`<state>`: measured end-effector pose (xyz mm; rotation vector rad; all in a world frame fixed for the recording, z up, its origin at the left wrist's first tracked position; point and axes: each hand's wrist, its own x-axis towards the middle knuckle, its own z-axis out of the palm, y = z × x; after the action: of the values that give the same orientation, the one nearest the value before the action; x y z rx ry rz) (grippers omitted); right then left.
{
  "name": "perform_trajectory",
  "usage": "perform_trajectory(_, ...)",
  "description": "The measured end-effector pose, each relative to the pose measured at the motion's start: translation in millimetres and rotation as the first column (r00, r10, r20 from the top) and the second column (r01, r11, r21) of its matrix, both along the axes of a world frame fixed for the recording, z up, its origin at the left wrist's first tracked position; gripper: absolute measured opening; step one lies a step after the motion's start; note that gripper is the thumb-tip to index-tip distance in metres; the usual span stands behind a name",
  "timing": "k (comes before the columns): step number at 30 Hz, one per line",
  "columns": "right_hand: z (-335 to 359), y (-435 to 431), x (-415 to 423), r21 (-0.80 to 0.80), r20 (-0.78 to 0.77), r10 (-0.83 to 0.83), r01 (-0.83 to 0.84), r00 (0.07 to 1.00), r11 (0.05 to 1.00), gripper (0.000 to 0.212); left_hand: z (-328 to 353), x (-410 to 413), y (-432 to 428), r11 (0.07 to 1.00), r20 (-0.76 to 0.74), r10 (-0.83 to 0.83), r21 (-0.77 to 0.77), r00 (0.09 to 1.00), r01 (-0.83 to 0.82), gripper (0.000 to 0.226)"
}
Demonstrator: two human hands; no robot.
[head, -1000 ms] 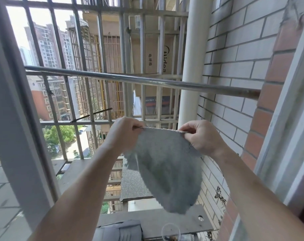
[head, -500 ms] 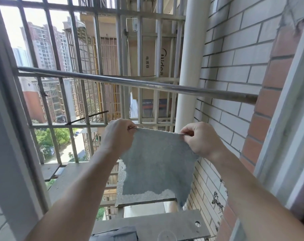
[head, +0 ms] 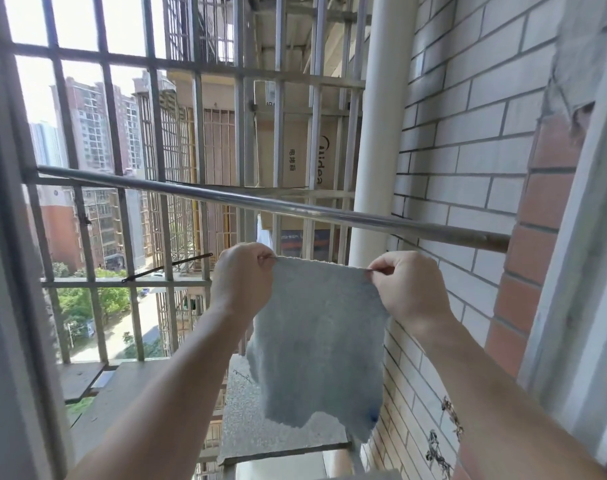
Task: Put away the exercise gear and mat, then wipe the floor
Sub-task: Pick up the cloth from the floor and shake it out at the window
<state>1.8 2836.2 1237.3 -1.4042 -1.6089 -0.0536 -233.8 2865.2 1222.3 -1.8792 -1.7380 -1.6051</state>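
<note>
Hands out through an open window, left hand and right hand each pinching a top corner of a pale grey-blue terry cloth, stretched flat, hanging just below a horizontal steel rail, metal window grille behind

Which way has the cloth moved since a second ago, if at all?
Yes, upward: the cloth now hangs closer beneath the metal rail.

Two bare forearms and hands
</note>
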Motion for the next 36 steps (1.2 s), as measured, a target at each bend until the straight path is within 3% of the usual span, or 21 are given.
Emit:
perform_trajectory(13,28.1,13.3,-4.7,0.129,-0.069,-0.054,0.063,0.996,0.99,0.012,27.1,12.5,20.7,0.986,0.139,-0.039,0.164,0.989,0.016,0.016)
perform_trajectory(22,68.5,20.7,-13.0,0.322,-0.022,-0.091,0.094,0.996,0.942,0.014,68.1,15.7,42.6,0.975,0.201,-0.075,0.22,0.977,0.03,0.018)
perform_trajectory(36,127.5,61.2,-13.6,0.415,0.053,-0.157,0.122,0.986,0.902,0.016,134.8,13.3,91.7,0.958,0.149,-0.105,0.279,0.983,0.06,0.022)
